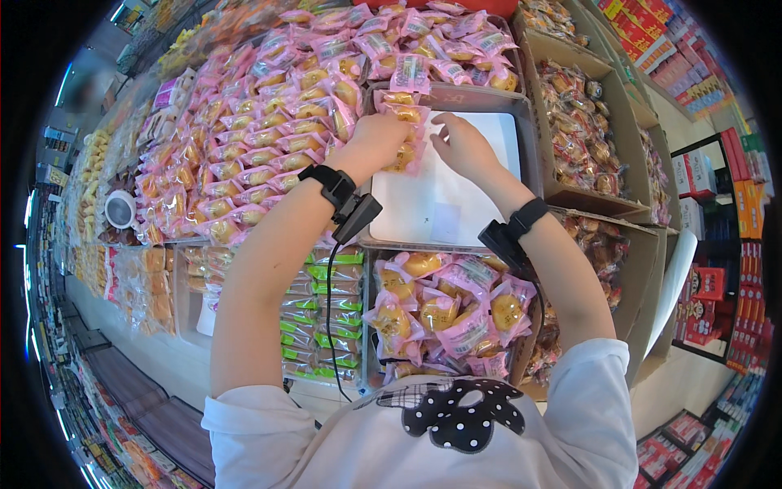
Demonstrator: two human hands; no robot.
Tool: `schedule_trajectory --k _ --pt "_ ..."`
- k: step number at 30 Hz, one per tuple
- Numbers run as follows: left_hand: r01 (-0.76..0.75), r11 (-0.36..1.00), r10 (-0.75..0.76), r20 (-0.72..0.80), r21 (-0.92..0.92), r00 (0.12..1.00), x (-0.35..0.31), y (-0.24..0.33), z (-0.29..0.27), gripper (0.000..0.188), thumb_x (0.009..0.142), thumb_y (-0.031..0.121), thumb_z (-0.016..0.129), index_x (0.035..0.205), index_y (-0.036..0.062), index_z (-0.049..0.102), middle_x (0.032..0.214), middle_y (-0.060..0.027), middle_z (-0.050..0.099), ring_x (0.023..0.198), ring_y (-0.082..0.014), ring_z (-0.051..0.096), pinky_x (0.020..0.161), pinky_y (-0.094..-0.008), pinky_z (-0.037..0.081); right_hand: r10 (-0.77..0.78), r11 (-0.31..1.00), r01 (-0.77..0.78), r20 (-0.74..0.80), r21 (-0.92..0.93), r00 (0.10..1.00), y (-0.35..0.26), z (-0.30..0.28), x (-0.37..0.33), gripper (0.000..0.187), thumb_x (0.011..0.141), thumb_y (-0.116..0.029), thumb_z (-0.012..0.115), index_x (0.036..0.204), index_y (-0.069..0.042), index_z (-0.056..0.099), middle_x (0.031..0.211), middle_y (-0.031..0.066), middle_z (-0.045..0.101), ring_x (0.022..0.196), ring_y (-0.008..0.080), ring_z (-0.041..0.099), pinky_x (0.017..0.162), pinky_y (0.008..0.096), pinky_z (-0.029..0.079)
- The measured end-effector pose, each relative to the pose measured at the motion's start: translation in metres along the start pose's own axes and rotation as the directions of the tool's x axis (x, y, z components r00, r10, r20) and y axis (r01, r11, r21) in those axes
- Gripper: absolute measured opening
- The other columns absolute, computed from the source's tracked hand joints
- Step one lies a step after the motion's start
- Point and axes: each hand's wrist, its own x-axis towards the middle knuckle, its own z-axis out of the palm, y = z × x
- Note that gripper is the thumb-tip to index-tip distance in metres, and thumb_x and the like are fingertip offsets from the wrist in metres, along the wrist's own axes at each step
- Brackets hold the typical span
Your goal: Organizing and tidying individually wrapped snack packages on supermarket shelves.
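Note:
A clear plastic bin [533, 155] with a white liner sheet [407, 204] stands in front of me. Along its left side runs a short row of round golden pastries in pink wrappers [405, 156]. My left hand [381, 140] is over this row, fingers curled down onto a wrapped pastry; its fingertips are partly hidden. My right hand [466, 148] hovers above the white sheet, just right of the row. Its thumb and fingers are bent but apart, with nothing between them.
Neat rows of pink-wrapped pastries [269, 155] fill the display to the left, with more heaped behind [407, 45]. A bin of loose wrapped pastries [456, 306] is close to my body. Cardboard boxes [631, 122] of brown packets stand right; green-edged packets [338, 310] lie lower left.

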Motion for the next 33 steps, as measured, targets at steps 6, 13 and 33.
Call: schedule_trajectory --k 6,13,33 --pt "-0.027 0.985 0.042 -0.08 0.173 0.996 -0.006 0.008 0.007 0.034 0.063 0.015 0.068 0.096 0.0116 0.058 0.091 -0.0125 0.056 0.079 -0.0289 0.06 0.067 -0.0401 0.048 0.062 0.78 -0.256 0.336 0.571 0.94 -0.019 -0.003 0.034 0.049 0.076 -0.006 0.051 0.123 0.001 0.041 0.114 0.0165 0.053 0.103 0.024 0.053 0.087 0.0319 0.042" --pt "0.046 0.981 -0.029 -0.091 0.186 0.995 -0.002 0.02 0.014 0.047 0.062 0.021 0.072 0.1 0.0074 0.047 0.092 -0.0136 0.054 0.078 -0.0285 0.06 0.062 -0.0402 0.049 -0.068 0.75 -0.187 0.357 0.634 0.932 0.017 0.009 0.043 0.052 0.075 -0.003 0.048 0.125 0.005 0.036 0.12 0.0168 0.049 0.111 0.0232 0.047 0.091 0.0313 0.039" --pt "-0.008 0.98 0.041 -0.166 0.199 0.985 -0.018 0.021 0.012 0.05 0.061 0.02 0.07 0.106 0.0138 0.05 0.09 -0.0079 0.056 0.085 -0.0252 0.057 0.067 -0.0387 0.045 -0.576 0.747 0.621 0.234 -0.239 0.783 -0.064 0.001 -0.136 0.021 0.061 -0.012 0.064 0.081 -0.01 0.057 0.083 0.0065 0.046 0.081 0.0219 0.049 0.065 0.0331 0.042"
